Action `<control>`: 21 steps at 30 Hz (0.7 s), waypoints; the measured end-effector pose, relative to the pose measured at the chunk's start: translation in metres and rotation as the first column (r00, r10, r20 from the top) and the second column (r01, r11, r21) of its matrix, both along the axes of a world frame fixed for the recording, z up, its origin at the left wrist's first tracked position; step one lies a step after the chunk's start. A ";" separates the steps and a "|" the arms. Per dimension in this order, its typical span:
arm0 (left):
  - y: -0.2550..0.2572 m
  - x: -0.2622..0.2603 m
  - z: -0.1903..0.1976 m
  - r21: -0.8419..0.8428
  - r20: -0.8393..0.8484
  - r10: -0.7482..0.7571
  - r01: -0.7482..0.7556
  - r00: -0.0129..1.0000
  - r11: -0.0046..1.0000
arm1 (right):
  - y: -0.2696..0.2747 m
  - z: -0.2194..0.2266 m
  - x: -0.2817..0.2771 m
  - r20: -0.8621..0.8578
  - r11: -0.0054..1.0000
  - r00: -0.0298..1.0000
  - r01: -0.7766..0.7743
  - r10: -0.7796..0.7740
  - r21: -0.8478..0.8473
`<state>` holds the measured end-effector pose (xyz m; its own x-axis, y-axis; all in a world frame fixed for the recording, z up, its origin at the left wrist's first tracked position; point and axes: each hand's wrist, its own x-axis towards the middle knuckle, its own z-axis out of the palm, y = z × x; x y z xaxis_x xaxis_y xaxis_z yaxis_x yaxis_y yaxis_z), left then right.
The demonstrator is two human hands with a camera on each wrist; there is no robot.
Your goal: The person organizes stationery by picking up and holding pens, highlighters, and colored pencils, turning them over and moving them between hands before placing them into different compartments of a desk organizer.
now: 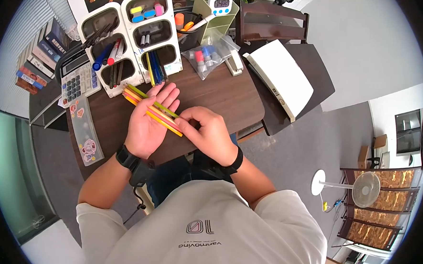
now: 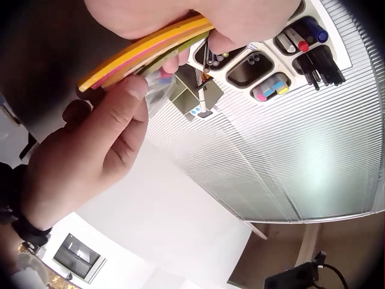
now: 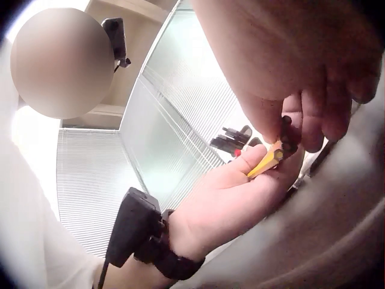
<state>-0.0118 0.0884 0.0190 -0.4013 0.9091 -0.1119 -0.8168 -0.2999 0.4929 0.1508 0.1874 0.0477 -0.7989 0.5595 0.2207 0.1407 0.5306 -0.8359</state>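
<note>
Several colored pencils (image 1: 160, 116), yellow, orange, pink and green, lie in a slanted bundle across the upturned palm of my left hand (image 1: 147, 124). The left thumb is bent over them, and the other left fingers extend beyond the bundle. My right hand (image 1: 206, 132) pinches the bundle's lower right end between thumb and forefinger. In the left wrist view the right thumb presses the pencils (image 2: 150, 51) near their ends, beside the right hand's (image 2: 90, 144) curled fingers. The right wrist view shows the pencil ends (image 3: 274, 158) between both hands; the right fingers partly cover them.
A white organizer (image 1: 130, 46) with pens, markers and pencils stands beyond my hands. Near it are a calculator (image 1: 80, 84), a plastic bag (image 1: 208, 55) of small bottles, a stapler (image 1: 233, 63) and a green holder (image 1: 217, 20). A stickered case (image 1: 86, 130) lies along the left edge.
</note>
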 end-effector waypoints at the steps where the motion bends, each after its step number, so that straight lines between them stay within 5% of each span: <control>1: 0.000 0.001 0.001 -0.003 -0.004 -0.007 0.007 1.000 1.000 | -0.001 -0.001 0.001 -0.052 0.998 0.997 0.053 -0.052 0.021; 5: -0.001 -0.002 0.002 -0.031 0.006 -0.001 0.002 1.000 1.000 | 0.002 0.006 0.009 -0.281 0.978 0.937 0.201 -0.208 -0.055; 8: -0.004 -0.004 0.002 -0.059 0.068 -0.014 0.018 0.998 0.998 | 0.011 0.008 0.026 -0.523 0.950 0.822 0.066 -0.225 -0.306; 11: -0.005 0.001 0.010 -0.125 0.115 -0.003 0.017 0.993 0.992 | 0.018 0.021 0.022 -0.717 0.973 0.667 0.060 -0.204 -0.222; 12: -0.003 0.003 0.013 -0.169 0.107 0.024 -0.005 0.994 0.986 | 0.024 0.021 0.017 -0.717 0.974 0.667 0.060 -0.203 -0.220; 15: -0.004 0.002 0.011 -0.173 0.108 0.003 0.016 0.994 0.985 | 0.039 0.026 -0.007 -0.545 0.930 0.829 0.289 -0.124 0.228; 21: 0.000 0.002 0.001 -0.211 0.032 0.031 -0.024 0.999 0.977 | 0.052 0.015 -0.049 -0.253 0.875 0.967 0.125 -0.002 0.468</control>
<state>-0.0100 0.0888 0.0201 -0.4186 0.8522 -0.3140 -0.8273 -0.2151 0.5190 0.1018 0.2390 0.0625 -0.6545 0.3845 0.6510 0.0179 0.8687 -0.4950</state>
